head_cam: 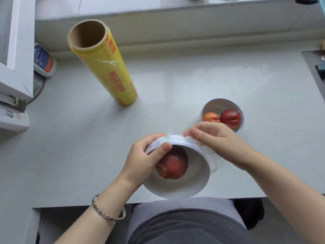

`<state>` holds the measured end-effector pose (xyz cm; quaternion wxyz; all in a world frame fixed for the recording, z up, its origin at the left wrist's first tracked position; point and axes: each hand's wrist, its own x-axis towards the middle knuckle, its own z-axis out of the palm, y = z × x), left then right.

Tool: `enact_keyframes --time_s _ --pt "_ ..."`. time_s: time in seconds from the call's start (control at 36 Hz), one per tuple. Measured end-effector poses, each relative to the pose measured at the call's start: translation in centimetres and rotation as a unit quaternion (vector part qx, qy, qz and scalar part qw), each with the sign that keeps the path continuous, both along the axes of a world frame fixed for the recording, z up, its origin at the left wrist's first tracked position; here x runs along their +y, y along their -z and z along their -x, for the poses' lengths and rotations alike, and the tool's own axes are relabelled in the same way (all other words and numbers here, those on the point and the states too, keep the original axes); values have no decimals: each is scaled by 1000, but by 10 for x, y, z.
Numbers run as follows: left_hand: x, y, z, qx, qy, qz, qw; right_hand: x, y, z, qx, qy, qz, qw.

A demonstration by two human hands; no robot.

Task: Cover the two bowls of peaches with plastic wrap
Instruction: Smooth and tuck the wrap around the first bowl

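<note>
1. At the far left the roll of plastic wrap (103, 67) stands upright on the counter (193, 81). Its long axis is vertical and its open cardboard end points up. It is well apart from both hands, and the left one is nearer to it.
2. The left hand (140, 161) holds the near bowl (184, 187) at its left rim. The fingers curl round the outer wall and the thumb lies on the rim.
3. This bowl appears tilted, with its mouth toward the person, close to the front edge of the counter. One red peach (173, 166) lies inside it. The film (209, 155) is stretched over the mouth, and a loose bunch of it hangs at the right side of the bowl.
4. The right hand (218, 141) is narrow and flat. Its almost straight fingers press the film on the far outer wall, and the thumb is hidden. The loose bunch lies just below this hand, so we judge that this hand should smooth it down.
5. The second bowl (219, 104) stands just behind the right hand. It holds an orange peach (211, 117) and a dark red peach (230, 118), which touch each other. We see no film on it, so about half of the task remains.
</note>
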<state>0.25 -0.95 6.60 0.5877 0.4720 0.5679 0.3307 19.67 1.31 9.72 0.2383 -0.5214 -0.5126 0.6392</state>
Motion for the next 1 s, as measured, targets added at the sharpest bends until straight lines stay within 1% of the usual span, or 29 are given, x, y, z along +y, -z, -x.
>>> enact_keyframes --time_s 0.11,0.17,0.28,0.36,0.42,0.5,0.61,0.72,0.83,0.92,1.0 --pt "-2 -2 2 14 8 -7 1000 8 -7 4 -47 -74 24 996" --pt "-3 -2 3 25 13 -8 1000 9 -7 5 -33 -85 42 995" --pt "-4 -2 9 62 36 -10 997 11 -1 1 1 -32 82 996" --pt "-8 -5 10 78 56 -12 995 9 7 0 37 5 150 988" --pt "-10 -5 10 84 57 -11 995 6 11 2 32 6 184 982" --pt "-13 -3 10 92 58 -11 994 6 13 2 15 -17 213 977" --pt "-15 -2 9 97 65 -5 993 10 9 -4 10 -87 266 960" --pt "-15 0 8 110 87 -6 990 12 6 -2 -24 -148 248 957" --pt "-15 0 6 104 95 -3 990 12 3 2 -11 -174 201 964" --pt "-16 0 5 107 102 -7 989 8 6 7 20 -112 161 980" --pt "-16 0 4 115 97 -12 988 1 12 14 31 -3 135 990"
